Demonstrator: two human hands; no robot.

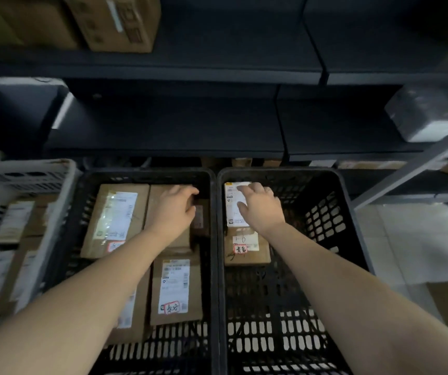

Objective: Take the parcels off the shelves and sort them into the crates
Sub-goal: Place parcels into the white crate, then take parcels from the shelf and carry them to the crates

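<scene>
White-labelled parcel [234, 212] sits at the far end of the right black crate [285, 171], just beyond a tagged brown parcel [244, 255]. Your right hand [260, 209] grasps it, fingers curled over its top edge. Your left hand [174, 209] lies on a brown box [154, 198] in the left black crate [147, 173]; whether it grasps is unclear. Seat both flat, labels up, then let go.

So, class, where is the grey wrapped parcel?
Head view, far right: the grey wrapped parcel sits on a dark shelf, up and right of the right black crate.
</scene>
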